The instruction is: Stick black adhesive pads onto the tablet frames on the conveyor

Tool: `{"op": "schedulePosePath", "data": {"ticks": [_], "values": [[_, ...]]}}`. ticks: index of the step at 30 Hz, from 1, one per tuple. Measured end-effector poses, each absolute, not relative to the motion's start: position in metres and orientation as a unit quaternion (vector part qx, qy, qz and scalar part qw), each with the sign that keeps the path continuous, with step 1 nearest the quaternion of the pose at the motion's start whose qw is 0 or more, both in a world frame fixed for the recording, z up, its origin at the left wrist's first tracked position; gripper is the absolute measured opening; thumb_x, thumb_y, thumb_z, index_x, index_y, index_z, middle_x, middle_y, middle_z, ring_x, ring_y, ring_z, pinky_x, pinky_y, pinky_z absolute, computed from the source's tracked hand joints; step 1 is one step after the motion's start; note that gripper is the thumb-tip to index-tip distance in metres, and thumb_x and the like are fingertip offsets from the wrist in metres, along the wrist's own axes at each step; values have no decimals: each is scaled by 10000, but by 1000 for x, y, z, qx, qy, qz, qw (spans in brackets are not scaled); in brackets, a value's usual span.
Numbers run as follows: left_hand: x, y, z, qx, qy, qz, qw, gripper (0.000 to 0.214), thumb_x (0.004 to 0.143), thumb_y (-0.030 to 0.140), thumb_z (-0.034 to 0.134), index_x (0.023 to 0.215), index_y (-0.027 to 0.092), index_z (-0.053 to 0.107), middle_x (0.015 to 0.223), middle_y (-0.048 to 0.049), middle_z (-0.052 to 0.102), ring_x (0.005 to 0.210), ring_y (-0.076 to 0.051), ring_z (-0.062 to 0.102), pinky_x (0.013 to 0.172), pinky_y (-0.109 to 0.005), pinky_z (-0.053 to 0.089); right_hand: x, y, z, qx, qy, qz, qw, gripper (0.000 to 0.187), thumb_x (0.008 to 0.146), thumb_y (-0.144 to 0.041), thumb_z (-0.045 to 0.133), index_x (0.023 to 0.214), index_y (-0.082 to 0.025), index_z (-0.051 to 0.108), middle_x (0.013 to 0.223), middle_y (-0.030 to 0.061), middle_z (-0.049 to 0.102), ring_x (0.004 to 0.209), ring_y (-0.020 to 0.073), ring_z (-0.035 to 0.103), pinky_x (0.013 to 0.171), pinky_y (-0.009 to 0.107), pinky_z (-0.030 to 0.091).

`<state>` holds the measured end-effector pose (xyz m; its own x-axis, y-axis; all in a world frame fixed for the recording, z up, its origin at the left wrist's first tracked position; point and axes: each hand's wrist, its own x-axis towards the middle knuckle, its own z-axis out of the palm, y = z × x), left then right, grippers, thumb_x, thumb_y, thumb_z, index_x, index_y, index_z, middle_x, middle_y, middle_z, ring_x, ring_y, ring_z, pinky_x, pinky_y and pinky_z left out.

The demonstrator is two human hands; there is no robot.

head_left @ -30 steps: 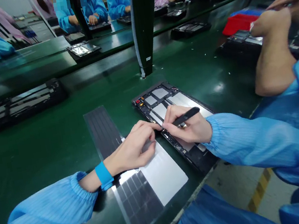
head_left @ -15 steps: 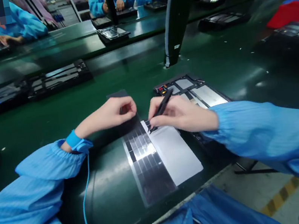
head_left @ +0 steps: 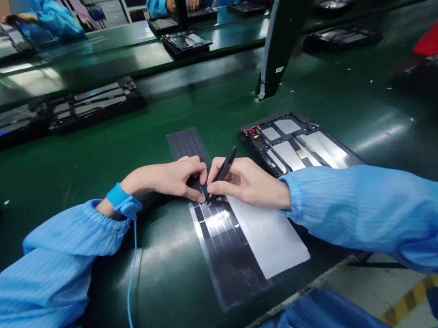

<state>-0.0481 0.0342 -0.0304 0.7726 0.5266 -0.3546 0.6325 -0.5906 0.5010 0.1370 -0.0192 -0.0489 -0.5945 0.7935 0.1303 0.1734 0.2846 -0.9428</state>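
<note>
A long sheet of dark strips [head_left: 223,241] lies on the green belt in front of me, with a white backing sheet [head_left: 271,236] along its right side. My left hand [head_left: 171,178] rests on the sheet, fingertips pinched together at a strip near its middle. My right hand [head_left: 247,182] grips black tweezers [head_left: 220,174] like a pen, tip down on the sheet right beside my left fingertips. An open tablet chassis [head_left: 297,142] lies just right of my right hand.
A blue wrist strap [head_left: 123,201] with a cord runs off my left wrist. A dark slanted post [head_left: 288,23] rises behind the chassis. More open chassis [head_left: 93,104] lie on the belt to the left. Other people in blue coats work at far benches. The belt edge runs below my arms.
My right hand left the tablet chassis and brought the tweezers over to the strip sheet. My left hand shifted up the sheet and now pinches beside the tweezer tip. My view drifted left.
</note>
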Motion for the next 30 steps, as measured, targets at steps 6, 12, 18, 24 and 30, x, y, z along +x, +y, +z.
{"op": "schedulePosePath", "data": {"ticks": [6,12,18,24,30], "values": [[-50,35,-25,879,301,-108,355,299,674,312,630,909,166,517,937,-19,454,903,-191,438,774,-251,357,127,-22,-48,-312,-761,485,297,131,777,-249,603,747,-137,543,787,24,585,708,121,576,652,255,464],[-47,33,-21,876,302,-101,362,242,695,271,591,895,155,519,927,-25,461,912,-196,446,795,-253,352,126,-21,-48,-327,-765,462,307,135,793,-247,586,730,-128,566,765,23,598,678,110,555,634,249,438],[-49,36,-24,876,301,-112,361,284,697,291,590,931,153,506,946,-29,471,923,-197,455,807,-252,360,125,-20,-50,-324,-750,490,303,140,798,-252,580,739,-125,572,746,25,609,674,112,572,629,249,449],[-48,35,-23,877,300,-108,360,281,682,275,604,917,150,513,954,-32,475,929,-203,459,812,-258,363,127,-19,-50,-326,-755,478,307,158,795,-272,586,740,-123,583,744,28,619,678,119,576,640,264,456],[-49,35,-25,879,295,-95,363,326,687,283,601,970,142,518,964,-33,476,925,-197,468,799,-253,383,122,-21,-48,-323,-752,478,320,150,797,-240,583,720,-112,587,754,27,618,676,108,592,622,236,471]]}}
